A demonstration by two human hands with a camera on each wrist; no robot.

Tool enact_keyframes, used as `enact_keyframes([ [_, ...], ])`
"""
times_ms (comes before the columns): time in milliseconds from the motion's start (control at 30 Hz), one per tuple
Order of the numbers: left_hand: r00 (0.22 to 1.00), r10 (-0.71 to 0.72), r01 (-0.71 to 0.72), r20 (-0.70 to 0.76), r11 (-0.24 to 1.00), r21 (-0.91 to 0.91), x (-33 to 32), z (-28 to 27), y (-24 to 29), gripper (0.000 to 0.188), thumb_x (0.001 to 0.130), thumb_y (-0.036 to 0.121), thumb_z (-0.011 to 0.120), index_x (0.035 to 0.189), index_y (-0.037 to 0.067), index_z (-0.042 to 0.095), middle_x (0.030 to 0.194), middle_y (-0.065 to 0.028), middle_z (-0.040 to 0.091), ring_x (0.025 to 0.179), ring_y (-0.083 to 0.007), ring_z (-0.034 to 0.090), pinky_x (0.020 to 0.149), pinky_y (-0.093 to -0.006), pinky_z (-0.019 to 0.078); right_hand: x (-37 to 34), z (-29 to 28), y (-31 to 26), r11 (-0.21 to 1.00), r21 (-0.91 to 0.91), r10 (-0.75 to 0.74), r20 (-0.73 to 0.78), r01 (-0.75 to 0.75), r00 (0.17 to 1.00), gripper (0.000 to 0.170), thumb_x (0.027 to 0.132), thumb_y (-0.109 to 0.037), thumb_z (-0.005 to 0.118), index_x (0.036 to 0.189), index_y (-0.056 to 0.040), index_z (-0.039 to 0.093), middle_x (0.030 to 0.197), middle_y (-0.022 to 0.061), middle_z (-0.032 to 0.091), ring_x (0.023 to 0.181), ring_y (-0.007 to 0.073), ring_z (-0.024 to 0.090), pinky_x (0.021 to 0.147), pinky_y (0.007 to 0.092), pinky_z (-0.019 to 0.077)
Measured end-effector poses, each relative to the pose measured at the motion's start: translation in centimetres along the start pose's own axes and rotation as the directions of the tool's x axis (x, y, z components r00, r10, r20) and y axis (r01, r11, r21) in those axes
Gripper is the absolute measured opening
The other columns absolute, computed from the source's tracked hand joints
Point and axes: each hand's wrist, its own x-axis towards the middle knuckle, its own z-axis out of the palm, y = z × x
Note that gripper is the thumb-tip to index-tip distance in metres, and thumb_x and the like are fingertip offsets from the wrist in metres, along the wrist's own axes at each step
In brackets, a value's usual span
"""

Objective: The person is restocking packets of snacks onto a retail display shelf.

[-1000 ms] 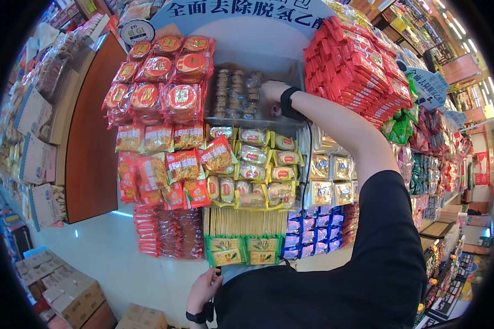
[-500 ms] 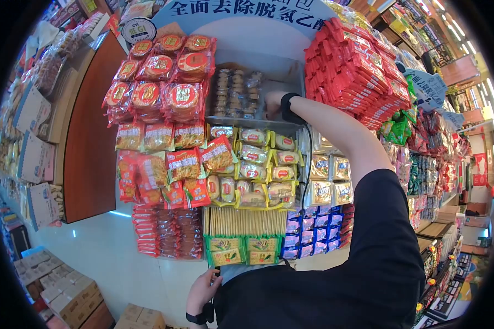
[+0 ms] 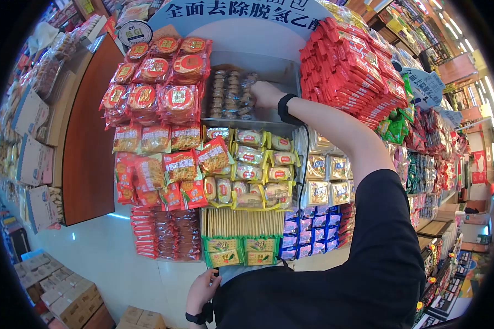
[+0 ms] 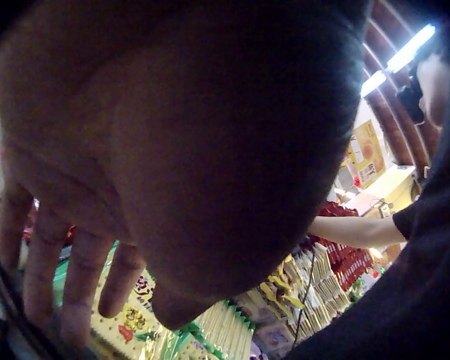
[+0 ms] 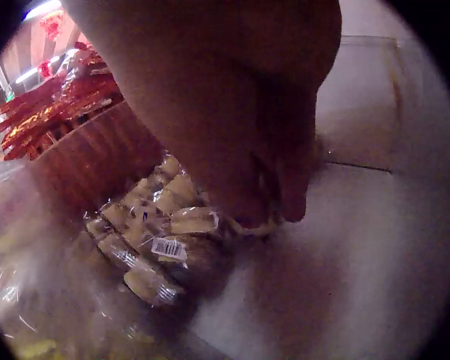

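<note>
My right hand (image 3: 268, 95) reaches into the clear bin (image 3: 251, 124) at the back of the display. In the right wrist view its thumb and fingers (image 5: 294, 199) point down and pinch the edge of a small clear-wrapped snack pack (image 5: 253, 227), mostly hidden by the hand. Rows of round clear-wrapped snack packs (image 3: 232, 93) stand at the bin's left, directly beside the fingertips. One shows a barcode label (image 5: 169, 248). Low at the front, my left hand (image 3: 205, 285) hangs with loosely bent fingers, near the green-edged cracker packs (image 3: 225, 251), holding nothing.
Red round-cookie packs (image 3: 179, 97) are stacked left of the bin, and a tall pile of red packets (image 3: 351, 71) rises on its right. Yellow-edged cake packs (image 3: 250, 154) lie in front. A brown wooden panel (image 3: 90, 137) and cartons (image 3: 74, 299) stand left.
My right hand first drew slightly right, away from the rows of wrapped packs, then moved left to them again. The left hand stays low at the front.
</note>
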Motion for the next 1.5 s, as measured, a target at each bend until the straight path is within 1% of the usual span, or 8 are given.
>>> enact_keyframes([
  [67,1.0,-0.002,0.002,0.002,1.0,0.003,-0.1,-0.1,0.2,0.036,0.097,0.03,0.07,0.122,0.004,0.066,0.094,-0.015,0.075,0.087,-0.0335,0.072,0.077,-0.0418,0.0561,-0.3,-0.4,-0.6,0.997,-0.065,-0.049,-0.06,0.045,0.997,0.019,0.071,-0.014,0.076,0.085,-0.001,0.075,0.09,0.0229,0.074,0.088,0.0408,0.073,0.079,0.0499,0.0589],
  [367,1.0,-0.005,0.005,-0.014,1.0,0.021,-0.3,-0.1,-0.1,0.036,0.098,0.031,0.069,0.123,0.005,0.067,0.096,-0.0151,0.076,0.09,-0.0331,0.073,0.079,-0.042,0.0568,-0.5,-1.7,-1.4,0.992,0.01,-0.123,-0.054,0.124,0.991,0.025,0.072,-0.018,0.077,0.091,-0.0014,0.072,0.091,0.0216,0.073,0.089,0.0427,0.071,0.079,0.0515,0.0572],
  [467,1.0,0.001,0.0,-0.012,1.0,0.021,-0.2,-0.3,0.3,0.036,0.098,0.03,0.069,0.123,0.004,0.066,0.096,-0.0156,0.076,0.09,-0.0329,0.073,0.079,-0.0419,0.0569,-0.6,-1.3,-1.5,0.976,0.078,-0.184,-0.225,0.206,0.957,0.028,0.071,-0.016,0.079,0.095,-0.0023,0.072,0.093,0.021,0.074,0.091,0.0412,0.071,0.079,0.0498,0.0572],
  [767,1.0,0.015,-0.015,0.005,0.999,0.03,-0.1,-0.3,0.6,0.036,0.098,0.029,0.069,0.122,0.003,0.066,0.096,-0.0163,0.076,0.088,-0.033,0.073,0.079,-0.0416,0.0569,0.3,-0.5,-0.2,0.94,0.251,-0.255,0.073,0.23,0.964,0.032,0.073,-0.013,0.077,0.104,-0.0064,0.075,0.095,0.0146,0.076,0.092,0.0364,0.072,0.078,0.0478,0.0559],
  [967,1.0,0.009,-0.009,0.002,1.0,0.025,-0.1,0.0,-0.1,0.036,0.099,0.03,0.069,0.124,0.003,0.065,0.096,-0.016,0.075,0.089,-0.0321,0.072,0.079,-0.0409,0.0561,0.1,0.3,-0.3,0.954,0.126,-0.277,0.016,0.273,0.961,0.024,0.076,-0.014,0.074,0.099,-0.0085,0.075,0.094,0.0145,0.075,0.092,0.0366,0.072,0.079,0.0486,0.0568],
  [1067,1.0,-0.01,0.01,0.028,1.0,0.023,-0.2,0.0,-0.4,0.037,0.1,0.029,0.069,0.128,0.004,0.064,0.097,-0.0159,0.074,0.091,-0.0305,0.072,0.08,-0.04,0.0552,0.4,-0.8,-1.3,0.918,-0.146,-0.361,0.085,0.37,0.929,0.021,0.074,-0.017,0.075,0.093,-0.0073,0.074,0.093,0.016,0.075,0.092,0.038,0.072,0.078,0.0493,0.0574],
  [1167,1.0,-0.006,0.006,0.02,1.0,0.019,-0.4,0.1,-0.2,0.037,0.1,0.028,0.069,0.128,0.004,0.064,0.096,-0.016,0.074,0.09,-0.0308,0.072,0.081,-0.0401,0.055,0.2,-1.0,-1.9,0.92,-0.227,-0.311,0.078,0.321,0.947,0.02,0.073,-0.019,0.077,0.086,-0.0058,0.071,0.09,0.018,0.074,0.089,0.0394,0.072,0.076,0.051,0.0576],
  [1500,1.0,-0.017,0.016,0.014,1.0,0.014,-0.5,0.3,-0.1,0.037,0.1,0.027,0.068,0.129,0.004,0.064,0.094,-0.0158,0.073,0.09,-0.0319,0.072,0.081,-0.0394,0.054,-1.0,-2.6,-1.3,0.95,-0.088,-0.303,-0.028,0.3,0.953,0.033,0.076,-0.026,0.079,0.097,-0.0042,0.065,0.09,0.0205,0.072,0.089,0.0421,0.07,0.077,0.053,0.056],
])
